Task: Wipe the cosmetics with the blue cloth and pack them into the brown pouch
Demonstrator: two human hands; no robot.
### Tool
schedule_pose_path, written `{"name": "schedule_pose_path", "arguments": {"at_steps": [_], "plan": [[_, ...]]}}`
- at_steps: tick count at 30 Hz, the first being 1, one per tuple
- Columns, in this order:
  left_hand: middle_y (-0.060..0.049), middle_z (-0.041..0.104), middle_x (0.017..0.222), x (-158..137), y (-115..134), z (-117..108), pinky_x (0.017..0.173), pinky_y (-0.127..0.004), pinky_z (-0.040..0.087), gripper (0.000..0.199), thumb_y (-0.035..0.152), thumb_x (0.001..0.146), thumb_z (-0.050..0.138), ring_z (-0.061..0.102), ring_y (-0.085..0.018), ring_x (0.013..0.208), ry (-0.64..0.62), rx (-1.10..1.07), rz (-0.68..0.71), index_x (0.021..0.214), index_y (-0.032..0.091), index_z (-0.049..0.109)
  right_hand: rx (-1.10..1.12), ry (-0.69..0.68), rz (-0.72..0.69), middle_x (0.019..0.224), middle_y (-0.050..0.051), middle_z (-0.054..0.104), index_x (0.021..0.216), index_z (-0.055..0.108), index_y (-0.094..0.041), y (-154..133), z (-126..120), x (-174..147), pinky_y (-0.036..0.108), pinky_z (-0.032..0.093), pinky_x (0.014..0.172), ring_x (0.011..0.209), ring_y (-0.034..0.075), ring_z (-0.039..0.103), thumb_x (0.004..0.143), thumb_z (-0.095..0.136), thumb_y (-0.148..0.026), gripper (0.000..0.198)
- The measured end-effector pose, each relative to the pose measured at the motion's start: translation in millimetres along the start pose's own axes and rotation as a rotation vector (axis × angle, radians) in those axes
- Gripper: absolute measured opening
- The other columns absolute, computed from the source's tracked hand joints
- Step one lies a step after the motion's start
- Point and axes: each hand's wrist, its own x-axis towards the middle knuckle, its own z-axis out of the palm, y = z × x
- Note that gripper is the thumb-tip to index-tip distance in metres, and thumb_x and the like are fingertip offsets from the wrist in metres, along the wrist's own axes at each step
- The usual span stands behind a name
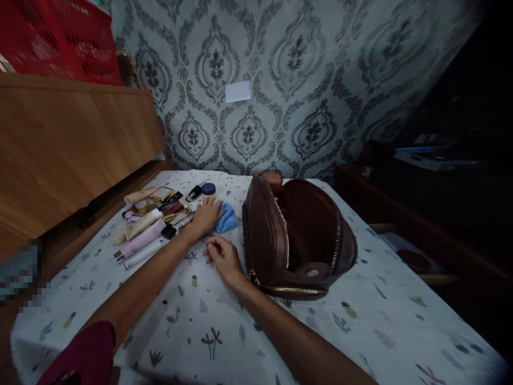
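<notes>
My left hand (207, 215) reaches to the right edge of a pile of cosmetics, fingers stretched out and lying against a crumpled blue cloth (226, 219). Just behind those fingers stands a small jar with a dark blue lid (208, 189). My right hand (225, 261) is closer to me, its fingers curled in with thumb and fingertips near each other; anything inside is too small or hidden. Right of it, a brown leather bag (264, 235) stands unzipped, its flap gaping and its inside dark. A pink tube (142, 238) and a white tube (145, 253) lie left of my left wrist.
All this rests on a bed-like surface with a white patterned sheet (192, 331). A wooden cabinet (76, 155) bearing a red plastic basket (60, 40) borders the left. Patterned wallpaper closes off the back. Dark wooden furniture (420, 230) runs along the right.
</notes>
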Motion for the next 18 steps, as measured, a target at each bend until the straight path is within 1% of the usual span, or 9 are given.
{"name": "schedule_pose_path", "arguments": {"at_steps": [1,3,6,8,9,11,13,16,18], "plan": [[-0.016,0.058,0.132,-3.6,1.9,-3.6,0.100,-0.049,0.047,0.032,0.037,0.100,0.047,0.050,-0.031,0.125,0.009,-0.011,0.005,0.123,0.019,0.060,-0.005,0.021,-0.001,0.072,0.001,0.065,0.087,0.062,-0.019,-0.3,-1.2,-0.2,0.025,0.050,0.051,0.054,0.014,0.058,0.083,0.050,-0.029,0.015],[-0.014,0.058,0.129,-12.1,5.0,-12.1,0.095,-0.043,0.050,0.028,0.034,0.098,0.050,0.052,-0.029,0.120,0.032,-0.037,0.033,0.122,0.020,0.059,-0.042,0.105,-0.041,0.082,0.004,0.066,0.092,0.062,-0.019,-1.3,-4.9,-0.6,0.027,0.053,0.058,0.066,0.016,0.062,0.086,0.048,-0.030,0.019],[-0.011,0.056,0.130,-31.6,6.0,-25.6,0.096,-0.040,0.048,0.025,0.030,0.097,0.051,0.051,-0.027,0.119,0.075,-0.093,0.099,0.119,0.022,0.059,-0.172,0.299,-0.190,0.104,0.009,0.064,0.104,0.062,-0.020,-2.1,-10.2,-0.6,0.034,0.056,0.079,0.095,0.021,0.063,0.087,0.049,-0.029,0.023],[-0.010,0.060,0.119,-48.0,3.1,-32.8,0.094,-0.039,0.048,0.023,0.032,0.099,0.049,0.055,-0.025,0.110,0.125,-0.227,0.159,0.114,0.022,0.061,-0.249,0.393,-0.274,0.115,0.012,0.062,0.115,0.058,-0.020,-1.1,-11.2,-0.2,0.040,0.053,0.094,0.110,0.024,0.061,0.088,0.048,-0.026,0.029],[-0.009,0.062,0.111,-56.0,0.6,-35.5,0.091,-0.038,0.049,0.023,0.034,0.099,0.047,0.058,-0.024,0.103,0.146,-0.329,0.182,0.112,0.021,0.062,-0.268,0.409,-0.292,0.120,0.013,0.061,0.121,0.056,-0.019,-0.1,-10.9,0.2,0.044,0.050,0.101,0.115,0.024,0.059,0.089,0.047,-0.025,0.034],[-0.006,0.065,0.097,-69.0,-5.8,-38.0,0.083,-0.035,0.050,0.028,0.039,0.101,0.044,0.061,-0.021,0.090,0.167,-0.541,0.187,0.107,0.020,0.063,-0.300,0.403,-0.304,0.131,0.015,0.058,0.131,0.049,-0.018,3.0,-9.4,1.1,0.048,0.043,0.111,0.126,0.025,0.054,0.090,0.045,-0.023,0.042],[-0.006,0.067,0.096,-76.1,-12.7,-35.7,0.083,-0.035,0.051,0.031,0.041,0.102,0.040,0.062,-0.021,0.090,0.191,-0.644,0.140,0.106,0.020,0.063,-0.340,0.365,-0.285,0.140,0.016,0.053,0.139,0.043,-0.017,6.7,-8.0,2.2,0.048,0.038,0.116,0.134,0.025,0.049,0.089,0.045,-0.021,0.051],[-0.011,0.067,0.115,-77.8,-19.4,-23.0,0.101,-0.042,0.047,0.035,0.042,0.101,0.040,0.060,-0.025,0.113,0.237,-0.606,0.087,0.114,0.019,0.062,-0.408,0.309,-0.246,0.148,0.019,0.047,0.145,0.038,-0.012,12.2,-8.2,4.2,0.049,0.034,0.119,0.140,0.027,0.043,0.087,0.045,-0.021,0.059],[-0.013,0.065,0.125,-78.0,-19.4,-12.8,0.108,-0.046,0.043,0.038,0.043,0.099,0.042,0.056,-0.027,0.122,0.184,-0.581,0.087,0.122,0.018,0.060,-0.443,0.292,-0.247,0.148,0.021,0.046,0.146,0.039,-0.011,15.2,-9.4,5.6,0.050,0.034,0.119,0.141,0.028,0.042,0.088,0.046,-0.022,0.060]]}}
